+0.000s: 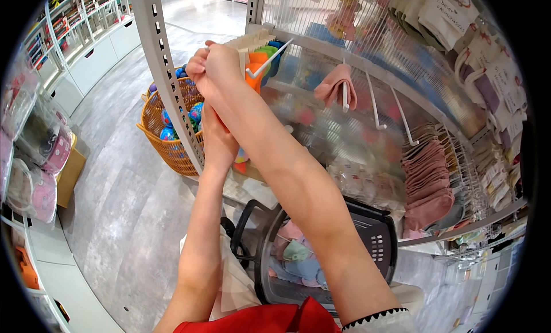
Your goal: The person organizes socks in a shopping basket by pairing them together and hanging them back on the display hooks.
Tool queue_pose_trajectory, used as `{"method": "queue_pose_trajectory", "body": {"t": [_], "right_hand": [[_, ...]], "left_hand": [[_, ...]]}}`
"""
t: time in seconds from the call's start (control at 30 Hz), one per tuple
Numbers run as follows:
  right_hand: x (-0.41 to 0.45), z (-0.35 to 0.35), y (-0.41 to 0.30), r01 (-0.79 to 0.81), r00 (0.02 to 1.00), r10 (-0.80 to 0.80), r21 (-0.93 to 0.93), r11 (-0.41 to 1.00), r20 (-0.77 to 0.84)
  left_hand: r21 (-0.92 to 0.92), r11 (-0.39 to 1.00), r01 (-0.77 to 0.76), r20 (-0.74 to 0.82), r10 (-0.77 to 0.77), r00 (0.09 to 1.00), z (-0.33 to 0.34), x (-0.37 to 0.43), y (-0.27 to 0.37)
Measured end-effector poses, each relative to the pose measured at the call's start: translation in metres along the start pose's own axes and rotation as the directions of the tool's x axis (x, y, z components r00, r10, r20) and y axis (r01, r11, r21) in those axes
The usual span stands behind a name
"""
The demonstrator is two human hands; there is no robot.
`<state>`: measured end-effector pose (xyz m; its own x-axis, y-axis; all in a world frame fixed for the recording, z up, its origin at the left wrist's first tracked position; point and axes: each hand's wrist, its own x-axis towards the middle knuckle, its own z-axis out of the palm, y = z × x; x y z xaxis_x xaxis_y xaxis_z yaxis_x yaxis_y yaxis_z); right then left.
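My right hand (219, 68) is raised at the front of the display rack, its fingers curled. A small pale tip, apparently the end of a display hook (207, 49), shows between them. Beyond that hand hang a row of beige cards (249, 39) and orange, green and blue items (258, 65). My left hand (220, 139) is just below the right wrist, near the rack. Its fingers are mostly hidden behind my right forearm, and a bit of orange shows beside them. Farther right, folded pink socks (338, 87) hang on a white hook.
A wicker basket (165, 154) of colourful balls stands behind the metal rack post (165, 66). Below my arms is a dark shopping basket (372, 229) with pastel cloth items (297, 251). Pink socks (428, 186) hang at right; wrapped goods (38, 160) line the left shelves.
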<state>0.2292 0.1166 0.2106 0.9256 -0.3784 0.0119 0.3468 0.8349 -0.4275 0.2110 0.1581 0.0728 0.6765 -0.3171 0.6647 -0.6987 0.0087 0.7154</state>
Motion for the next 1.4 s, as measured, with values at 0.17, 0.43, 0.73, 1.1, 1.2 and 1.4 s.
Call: {"method": "queue_pose_trajectory", "body": {"t": [0.17, 0.43, 0.73, 1.1, 1.2, 1.4], "right_hand": [[-0.003, -0.018, 0.009, -0.016, 0.995, -0.003, -0.185, 0.983, -0.097], [-0.001, -0.015, 0.005, -0.127, 0.977, 0.035, -0.439, 0.889, -0.210], [-0.081, -0.066, 0.020, 0.365, 0.915, -0.286, -0.887, 0.284, 0.285], [-0.040, -0.101, -0.037, 0.379, 0.820, -0.498, -0.920, 0.103, 0.282], [-0.049, -0.107, -0.032, 0.408, 0.849, -0.360, -0.913, -0.016, 0.386], [-0.012, -0.133, -0.039, 0.504, 0.460, -0.744, -0.832, -0.231, 0.485]], "left_hand": [[0.107, 0.992, 0.073, 0.012, -0.075, 0.997, 0.008, -0.004, -0.003], [0.266, 0.951, -0.159, -0.003, 0.166, 0.986, 0.016, -0.005, -0.001], [0.322, 0.947, 0.003, -0.082, 0.025, 0.996, 0.019, -0.004, -0.027], [0.213, 0.977, 0.018, -0.214, 0.029, 0.976, 0.007, 0.007, 0.012], [0.030, 0.996, 0.084, -0.262, -0.074, 0.962, -0.001, 0.009, 0.022], [0.145, 0.989, 0.041, -0.209, -0.010, 0.978, 0.001, 0.007, 0.016]]}}
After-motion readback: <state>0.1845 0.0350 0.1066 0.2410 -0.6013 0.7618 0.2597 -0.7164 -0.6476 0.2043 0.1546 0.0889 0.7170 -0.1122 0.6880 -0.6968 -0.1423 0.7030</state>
